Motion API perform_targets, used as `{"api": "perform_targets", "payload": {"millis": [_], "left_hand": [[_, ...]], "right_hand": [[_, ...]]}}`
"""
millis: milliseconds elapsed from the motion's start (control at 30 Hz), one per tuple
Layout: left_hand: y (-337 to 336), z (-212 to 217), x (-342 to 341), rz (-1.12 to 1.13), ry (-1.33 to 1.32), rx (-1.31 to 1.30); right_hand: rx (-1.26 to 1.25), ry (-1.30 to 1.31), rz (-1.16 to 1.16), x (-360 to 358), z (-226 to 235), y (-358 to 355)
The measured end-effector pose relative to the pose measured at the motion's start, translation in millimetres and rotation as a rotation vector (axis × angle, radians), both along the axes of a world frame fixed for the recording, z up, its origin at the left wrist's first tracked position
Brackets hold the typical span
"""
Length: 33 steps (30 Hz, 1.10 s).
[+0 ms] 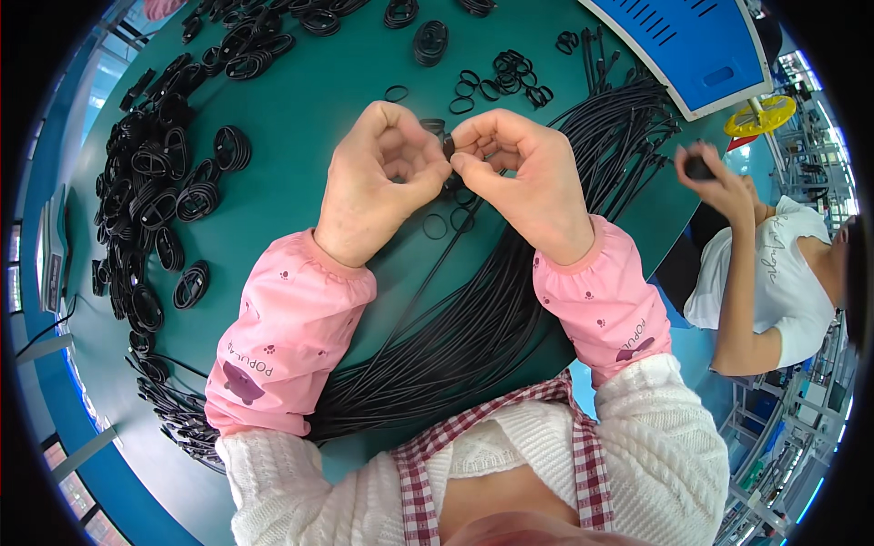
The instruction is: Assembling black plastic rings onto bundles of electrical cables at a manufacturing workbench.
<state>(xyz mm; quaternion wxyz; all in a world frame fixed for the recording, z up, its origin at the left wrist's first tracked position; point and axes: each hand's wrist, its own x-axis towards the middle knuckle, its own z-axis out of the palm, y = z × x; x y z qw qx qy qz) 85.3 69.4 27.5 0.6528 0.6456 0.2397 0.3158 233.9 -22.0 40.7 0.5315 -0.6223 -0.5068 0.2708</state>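
- Left hand and right hand meet over the middle of the green tabletop, fingertips touching; both curled closed, pinching a small black coil of cable between them.
- Coil sits right at the meeting point of thumbs and forefingers, mostly hidden by fingers; its exact shape can't be told.
- A black cable strand runs down from the pinch toward the near edge, long axis slanting from the hands toward the person's left sleeve side.
- Both hands equally near the coil; neither leads.
- Long bundle of straight black cables lies under the right wrist, running from the far right of the tabletop diagonally to the near edge.
- Loose small black rings lie on the tabletop just below the hands; more black rings toward the far edge.
- Heaps of finished black cable coils along the left edge, more at the far-left corner.
- Pink sleeve covers on both forearms, white knit sweater beneath.
- Blue tray at the far-right corner.
- A co-worker in a white shirt sits off the right edge, one hand raised holding something small and dark; well apart from the person's own hands.
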Motion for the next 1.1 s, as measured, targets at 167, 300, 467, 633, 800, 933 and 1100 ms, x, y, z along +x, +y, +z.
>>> {"api": "perform_targets", "payload": {"millis": [167,300,467,633,800,933,1100], "left_hand": [[5.8,1.5,-5.1,-0.069,-0.089,-0.201],[18.8,-4.0,-10.2,-0.122,-0.176,-0.287],[20.1,21.7,-15.4,-0.088,0.013,-0.098],[12.2,16.6,-10.8,-0.087,0.011,-0.061],[8.7,15.2,-7.2,-0.109,-0.006,-0.041],[1.1,32.6,-9.6,-0.206,-0.005,-0.123],[-22.4,62.3,-18.4,-0.226,0.114,-0.071]], "right_hand": [[-0.012,0.174,0.007,2.1,5.8,0.1],[0.036,0.214,-0.005,19.8,-3.0,2.1],[-0.018,0.070,0.121,18.2,-4.7,3.5],[-0.202,0.217,0.146,7.9,13.2,1.5],[-0.214,0.279,0.221,13.2,12.7,-2.3],[-0.184,0.355,0.278,11.9,23.6,-16.1],[-0.126,0.243,0.267,2.6,45.9,-43.4]]}}
